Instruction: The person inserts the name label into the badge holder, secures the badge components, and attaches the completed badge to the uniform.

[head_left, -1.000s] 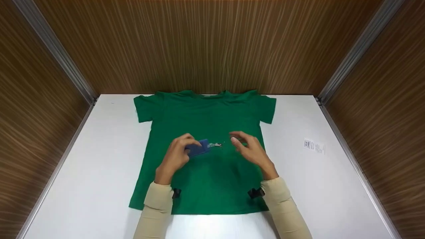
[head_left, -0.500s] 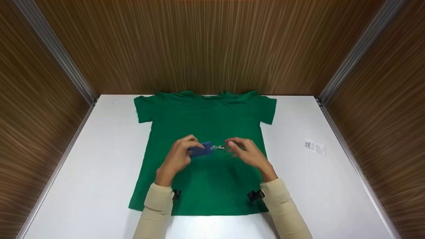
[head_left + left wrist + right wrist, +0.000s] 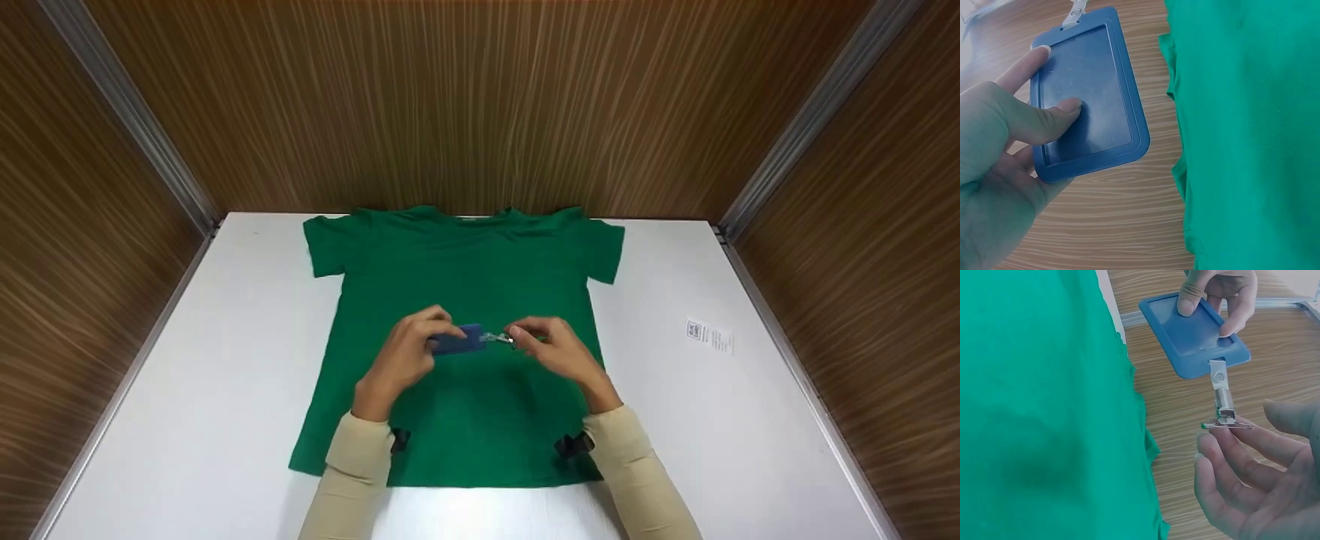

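Note:
A blue badge holder with a clear strap and a metal clip is held over a green T-shirt. My left hand pinches the holder by its body; in the left wrist view the thumb lies across its front window. My right hand is at the clip end. Its bent fingertips touch the thin metal piece at the end of the clip from below, while the thumb stands apart above. The T-shirt is spread flat, collar away from me, its middle partly hidden by my hands.
A white printed card lies on the white table to the right of the T-shirt. Wood-patterned panels rise at the back and both sides, right at the table's edges.
My right hand has come in to the left, so its fingertips now meet the clip. My left hand has carried the badge holder slightly right and toward me.

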A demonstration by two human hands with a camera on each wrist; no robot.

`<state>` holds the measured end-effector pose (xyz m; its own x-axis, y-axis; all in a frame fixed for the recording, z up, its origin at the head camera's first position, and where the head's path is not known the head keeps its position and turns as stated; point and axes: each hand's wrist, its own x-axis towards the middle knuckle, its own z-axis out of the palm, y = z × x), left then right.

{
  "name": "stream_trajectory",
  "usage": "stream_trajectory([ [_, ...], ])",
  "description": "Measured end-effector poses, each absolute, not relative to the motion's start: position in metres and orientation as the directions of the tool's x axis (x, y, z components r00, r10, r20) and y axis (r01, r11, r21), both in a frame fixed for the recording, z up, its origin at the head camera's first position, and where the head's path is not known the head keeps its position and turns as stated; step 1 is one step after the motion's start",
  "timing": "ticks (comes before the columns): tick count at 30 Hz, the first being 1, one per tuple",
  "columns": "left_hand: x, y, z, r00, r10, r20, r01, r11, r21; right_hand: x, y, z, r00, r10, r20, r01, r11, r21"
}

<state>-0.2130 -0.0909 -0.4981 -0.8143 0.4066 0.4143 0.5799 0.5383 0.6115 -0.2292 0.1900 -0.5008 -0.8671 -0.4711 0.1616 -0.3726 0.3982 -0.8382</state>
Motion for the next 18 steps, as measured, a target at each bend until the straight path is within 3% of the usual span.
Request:
stream_trajectory([
  [11, -0.2123, -0.0886, -0.4974, -0.784, 0.453, 0.425, 0.617, 0.5, 0.607, -0.2268, 0.1859, -0.5018, -0.871, -0.489, 0.035, -0.258, 0.397, -0.881],
  [18, -0.2125, -0.0869, -0.4981, -0.765, 0.465, 0.445, 0.641, 0.492, 0.588, -0.2255, 0.1824, -0.5001, -0.883, -0.469, 0.035, -0.249, 0.403, -0.881],
])
